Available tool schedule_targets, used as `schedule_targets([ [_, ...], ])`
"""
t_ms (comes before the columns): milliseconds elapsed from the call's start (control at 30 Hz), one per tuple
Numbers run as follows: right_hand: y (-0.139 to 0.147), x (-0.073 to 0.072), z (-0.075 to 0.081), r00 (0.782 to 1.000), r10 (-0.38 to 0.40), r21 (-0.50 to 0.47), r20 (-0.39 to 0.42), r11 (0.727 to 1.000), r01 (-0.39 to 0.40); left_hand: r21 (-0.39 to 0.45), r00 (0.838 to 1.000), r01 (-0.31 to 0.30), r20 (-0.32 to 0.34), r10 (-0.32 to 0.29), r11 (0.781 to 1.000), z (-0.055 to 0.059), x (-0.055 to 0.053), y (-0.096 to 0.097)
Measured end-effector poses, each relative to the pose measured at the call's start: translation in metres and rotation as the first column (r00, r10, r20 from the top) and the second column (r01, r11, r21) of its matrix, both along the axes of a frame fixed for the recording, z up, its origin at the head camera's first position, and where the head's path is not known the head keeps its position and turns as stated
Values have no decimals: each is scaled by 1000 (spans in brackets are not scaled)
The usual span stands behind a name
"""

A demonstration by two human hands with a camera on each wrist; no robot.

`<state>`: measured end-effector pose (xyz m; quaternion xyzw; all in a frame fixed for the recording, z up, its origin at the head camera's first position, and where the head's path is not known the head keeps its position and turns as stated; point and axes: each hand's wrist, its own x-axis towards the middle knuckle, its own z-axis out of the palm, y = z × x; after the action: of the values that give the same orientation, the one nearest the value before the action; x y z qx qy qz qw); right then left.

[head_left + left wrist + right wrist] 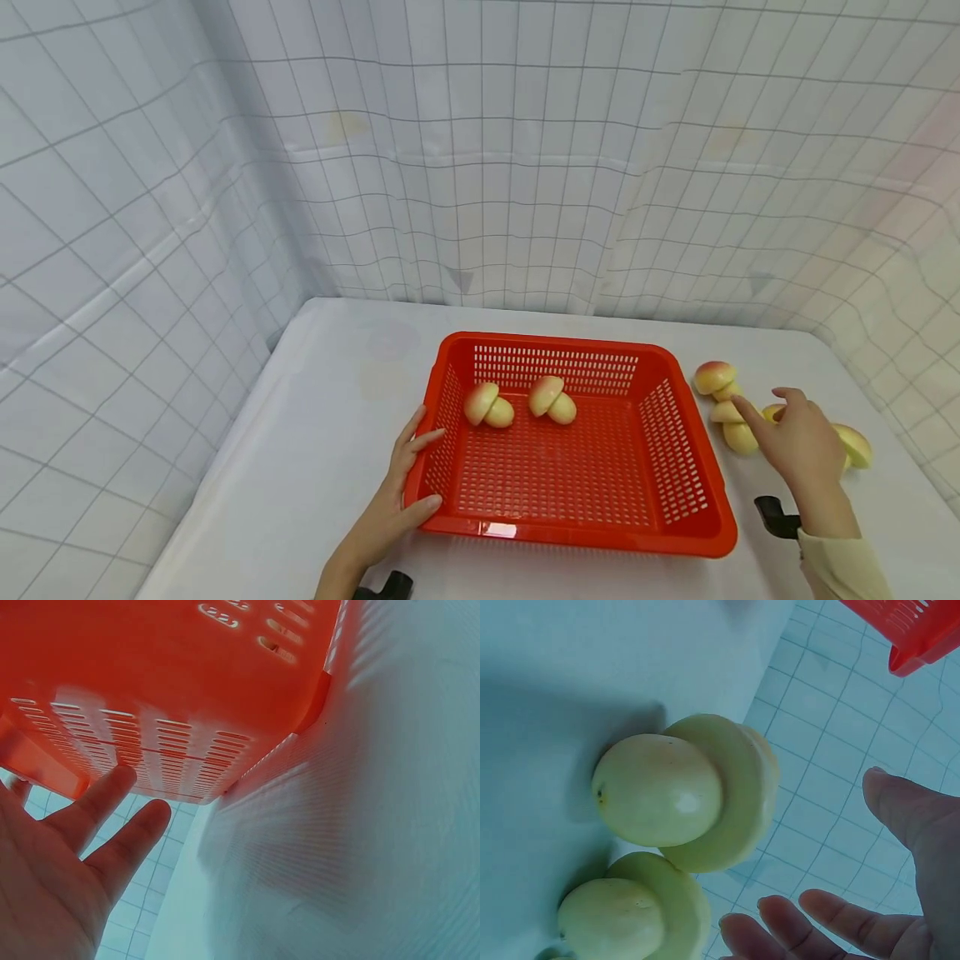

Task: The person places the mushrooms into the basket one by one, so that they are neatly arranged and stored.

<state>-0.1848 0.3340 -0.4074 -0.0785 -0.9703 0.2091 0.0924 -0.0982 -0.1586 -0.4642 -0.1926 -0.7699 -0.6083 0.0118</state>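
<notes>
My left hand lies against the left side of a red plastic basket, fingers and thumb spread over its rim near the front corner. In the left wrist view its fingers stretch straight along the slotted wall. Inside the basket two toy mushrooms lie toward the back left. My right hand hovers over more mushrooms to the right of the basket, thumb and fingers apart, holding nothing. In the right wrist view a pale mushroom is nearest, clear of the fingers; another mushroom sits beside it.
Several mushrooms lie on the white table at the right, among them a red-capped mushroom near the basket's rim and a yellow mushroom partly behind my right hand. White gridded sheeting hangs behind and at both sides.
</notes>
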Motion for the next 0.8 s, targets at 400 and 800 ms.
schedule_targets([
  [400,5,7,-11,986,-61,50,154,997,54,-14,1000,2,-23,-3,1000,-2,-1,0],
  [800,7,3,-24,981,-49,30,189,999,44,-19,999,10,-30,-11,1000,-1,0,-1],
])
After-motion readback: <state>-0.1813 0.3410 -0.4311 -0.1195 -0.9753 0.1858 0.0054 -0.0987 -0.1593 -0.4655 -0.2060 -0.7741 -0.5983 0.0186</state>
